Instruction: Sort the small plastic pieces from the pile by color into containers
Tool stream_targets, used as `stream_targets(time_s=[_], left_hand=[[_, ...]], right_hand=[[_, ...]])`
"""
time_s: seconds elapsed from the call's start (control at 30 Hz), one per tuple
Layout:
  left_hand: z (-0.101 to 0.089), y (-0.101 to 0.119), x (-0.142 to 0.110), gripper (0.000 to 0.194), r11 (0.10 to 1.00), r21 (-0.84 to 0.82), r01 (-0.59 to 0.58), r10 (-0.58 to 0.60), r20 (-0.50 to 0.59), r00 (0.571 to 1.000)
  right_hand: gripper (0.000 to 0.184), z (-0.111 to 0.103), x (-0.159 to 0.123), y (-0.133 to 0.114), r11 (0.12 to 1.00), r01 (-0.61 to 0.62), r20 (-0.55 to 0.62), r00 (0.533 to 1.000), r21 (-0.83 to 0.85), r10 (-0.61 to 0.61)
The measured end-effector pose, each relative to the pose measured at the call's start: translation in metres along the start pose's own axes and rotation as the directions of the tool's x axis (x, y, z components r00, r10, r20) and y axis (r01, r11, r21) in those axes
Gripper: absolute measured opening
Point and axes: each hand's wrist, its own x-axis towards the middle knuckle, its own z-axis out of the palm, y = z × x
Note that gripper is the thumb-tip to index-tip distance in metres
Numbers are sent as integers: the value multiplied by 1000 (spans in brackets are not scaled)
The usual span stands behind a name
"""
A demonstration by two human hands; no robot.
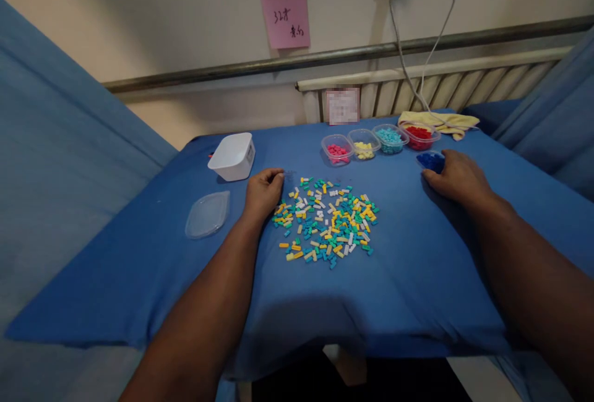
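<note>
My right hand (461,176) grips the near side of a small clear tub of dark blue bricks (429,161) at the right of the table. My left hand (265,189) rests at the upper left edge of a loose spread of small building bricks (343,219) in yellow, green, teal, white and cream. Its fingers are pressed together, and what they hold, if anything, is hidden. Some tiny, faint, see-through pieces (289,175) lie just beside the fingertips.
Behind the spread stand clear tubs with pink bricks (338,153), pale yellow bricks (364,151), light blue bricks (390,140) and red bricks (420,136). A yellow cloth (440,121) lies behind them. At left are a white box (232,158) and a clear lid (208,215).
</note>
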Motion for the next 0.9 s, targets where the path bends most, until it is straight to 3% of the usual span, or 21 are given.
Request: stream_targets(time_s=[0.13,0.23,0.3,0.43,0.53,0.6,0.67,0.77,0.9], left_hand=[[-3,4,-5,36,995,84,-61,63,-25,998],[-6,8,-9,35,980,149,-131,139,-42,989],[-13,12,-11,34,964,226,-143,156,-42,987],[-45,21,-14,37,888,456,-65,110,-74,991],[-81,20,-16,37,783,608,131,-44,-156,987],[-103,13,-19,40,732,628,263,-145,-234,961],[-119,4,-23,45,704,622,344,-251,-236,939],[-131,-11,-27,49,688,618,380,-359,-166,919],[-133,-23,-30,55,712,607,354,-378,-94,921]], right_hand=[[55,-2,-11,-36,968,227,-66,973,104,-221],[56,9,-25,-66,872,422,-45,904,247,-425],[57,19,-33,-80,822,474,-6,867,316,-497],[58,34,-40,-90,804,472,48,852,361,-522],[56,37,-40,-90,815,459,53,860,352,-507],[54,38,-39,-89,824,449,56,867,345,-495],[53,39,-39,-89,833,440,58,873,336,-485],[55,42,-39,-88,839,430,63,878,333,-475],[51,45,-38,-87,831,439,54,874,342,-484]])
